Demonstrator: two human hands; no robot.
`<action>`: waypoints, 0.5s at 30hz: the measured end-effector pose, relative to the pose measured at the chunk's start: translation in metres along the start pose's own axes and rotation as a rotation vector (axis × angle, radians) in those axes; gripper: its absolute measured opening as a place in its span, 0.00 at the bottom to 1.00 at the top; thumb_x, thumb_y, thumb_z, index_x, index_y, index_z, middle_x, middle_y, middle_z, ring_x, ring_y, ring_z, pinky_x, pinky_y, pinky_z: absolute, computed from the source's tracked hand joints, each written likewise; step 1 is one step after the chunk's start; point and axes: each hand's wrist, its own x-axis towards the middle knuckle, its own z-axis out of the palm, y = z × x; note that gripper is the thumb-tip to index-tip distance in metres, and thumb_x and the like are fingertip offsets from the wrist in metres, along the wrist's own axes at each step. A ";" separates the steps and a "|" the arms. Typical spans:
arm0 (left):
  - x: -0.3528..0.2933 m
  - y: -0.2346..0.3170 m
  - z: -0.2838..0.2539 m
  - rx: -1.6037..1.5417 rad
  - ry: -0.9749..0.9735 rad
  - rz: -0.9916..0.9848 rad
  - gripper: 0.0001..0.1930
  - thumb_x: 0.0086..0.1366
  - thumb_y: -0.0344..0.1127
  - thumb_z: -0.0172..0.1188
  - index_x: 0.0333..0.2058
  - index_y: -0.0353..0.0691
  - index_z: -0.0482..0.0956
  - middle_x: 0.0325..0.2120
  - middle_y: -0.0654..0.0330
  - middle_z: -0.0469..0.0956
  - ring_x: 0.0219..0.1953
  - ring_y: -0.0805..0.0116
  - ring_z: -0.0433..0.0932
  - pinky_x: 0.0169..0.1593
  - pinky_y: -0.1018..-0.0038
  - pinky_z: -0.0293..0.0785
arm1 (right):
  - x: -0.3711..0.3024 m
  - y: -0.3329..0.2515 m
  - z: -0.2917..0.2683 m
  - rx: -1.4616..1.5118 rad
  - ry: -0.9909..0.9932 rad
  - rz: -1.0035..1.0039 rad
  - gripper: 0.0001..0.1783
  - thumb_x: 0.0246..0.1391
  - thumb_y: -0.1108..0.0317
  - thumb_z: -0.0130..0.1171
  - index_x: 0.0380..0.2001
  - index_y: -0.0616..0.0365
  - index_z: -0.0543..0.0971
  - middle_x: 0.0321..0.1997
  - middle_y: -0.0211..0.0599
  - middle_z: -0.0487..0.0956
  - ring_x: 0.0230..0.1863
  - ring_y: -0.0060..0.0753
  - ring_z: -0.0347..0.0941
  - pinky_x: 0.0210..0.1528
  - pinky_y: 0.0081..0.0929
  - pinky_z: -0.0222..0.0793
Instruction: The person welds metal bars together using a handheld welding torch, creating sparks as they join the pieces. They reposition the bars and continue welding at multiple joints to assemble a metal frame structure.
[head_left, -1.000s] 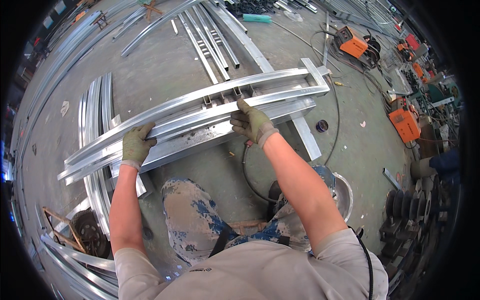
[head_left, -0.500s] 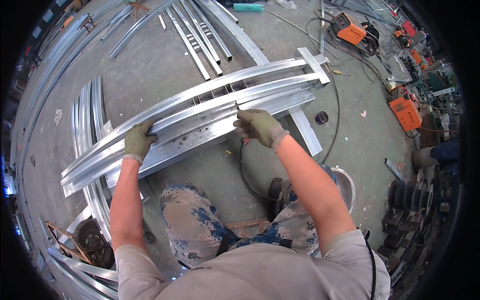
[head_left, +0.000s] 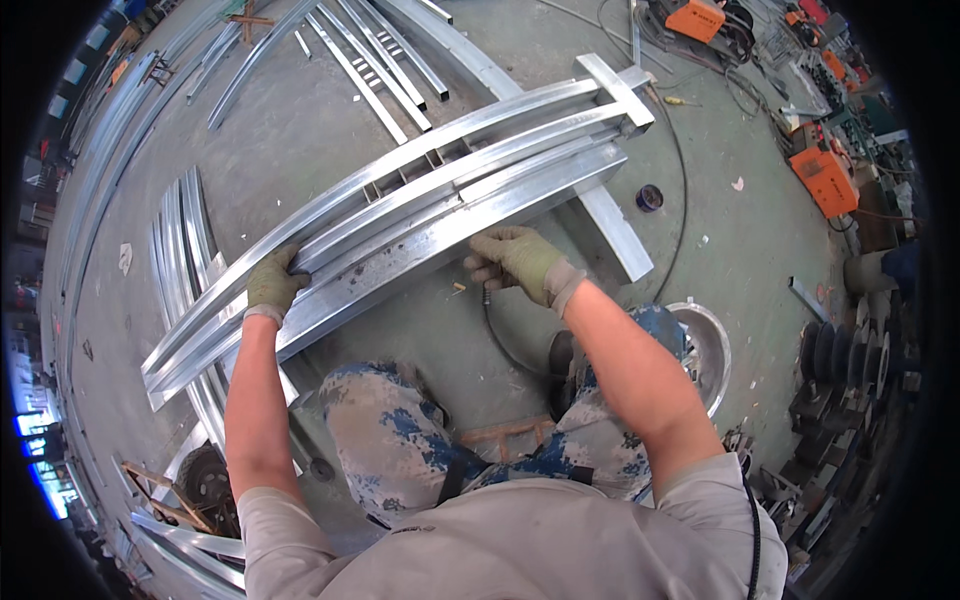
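A curved frame of shiny square metal tubes [head_left: 400, 206], joined by short cross pieces, lies slantwise in front of me on a wide metal beam [head_left: 400, 252]. My gloved left hand [head_left: 274, 281] grips a tube of it near the left end, the thumb over the edge. My right hand [head_left: 517, 262], also gloved, is beside the beam's near edge with its fingers curled. Just below those fingers shows the end of a black cable [head_left: 490, 318] with a spring-like sleeve. What the fingers hold, if anything, is hidden. A flat bar [head_left: 615, 95] crosses the frame's right end.
More metal tubes [head_left: 370, 75] lie on the floor beyond. At the right are orange machines [head_left: 824, 182], a small round tin [head_left: 650, 197] and a round metal basin [head_left: 712, 350] by my leg. A wheel [head_left: 205, 478] is at lower left.
My right hand has come off the tubes toward me and down past the beam's near edge. My left hand keeps its grip. The whole view has turned a little.
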 end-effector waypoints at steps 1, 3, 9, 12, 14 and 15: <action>0.002 0.001 0.000 0.016 0.003 -0.002 0.35 0.51 0.36 0.77 0.61 0.45 0.81 0.53 0.49 0.84 0.55 0.49 0.83 0.60 0.60 0.76 | 0.000 0.000 0.000 -0.008 0.000 -0.012 0.19 0.69 0.56 0.65 0.54 0.57 0.80 0.43 0.33 0.86 0.37 0.25 0.83 0.40 0.27 0.79; 0.001 0.001 0.002 0.027 -0.018 0.004 0.35 0.51 0.34 0.77 0.61 0.44 0.81 0.53 0.48 0.84 0.55 0.50 0.83 0.60 0.61 0.77 | -0.001 0.001 0.004 -0.032 -0.026 -0.020 0.20 0.69 0.55 0.65 0.54 0.58 0.80 0.43 0.34 0.86 0.38 0.25 0.83 0.40 0.26 0.79; 0.001 -0.001 0.003 -0.008 -0.063 0.006 0.34 0.53 0.32 0.76 0.61 0.44 0.81 0.54 0.49 0.84 0.55 0.51 0.83 0.61 0.62 0.77 | -0.006 0.000 0.014 -0.067 -0.071 -0.057 0.26 0.66 0.53 0.65 0.57 0.62 0.80 0.47 0.37 0.86 0.39 0.27 0.82 0.41 0.27 0.79; 0.003 0.009 0.008 -0.078 -0.039 0.017 0.34 0.53 0.30 0.75 0.61 0.42 0.80 0.54 0.48 0.84 0.55 0.51 0.83 0.61 0.63 0.77 | -0.007 -0.003 0.021 -0.093 -0.084 -0.065 0.27 0.66 0.52 0.65 0.57 0.62 0.80 0.47 0.38 0.86 0.40 0.28 0.83 0.42 0.28 0.79; 0.007 0.016 0.007 -0.094 -0.082 0.002 0.34 0.53 0.30 0.75 0.61 0.41 0.81 0.54 0.48 0.84 0.56 0.53 0.84 0.61 0.64 0.77 | -0.006 -0.004 0.022 -0.109 -0.103 -0.080 0.26 0.65 0.51 0.64 0.56 0.62 0.81 0.47 0.37 0.86 0.40 0.28 0.82 0.42 0.28 0.79; 0.012 0.019 0.004 -0.086 -0.128 -0.022 0.34 0.53 0.30 0.75 0.61 0.41 0.81 0.54 0.48 0.84 0.56 0.54 0.84 0.61 0.64 0.77 | -0.008 -0.004 0.022 -0.113 -0.114 -0.084 0.26 0.65 0.52 0.64 0.56 0.62 0.81 0.46 0.36 0.86 0.40 0.28 0.82 0.42 0.28 0.79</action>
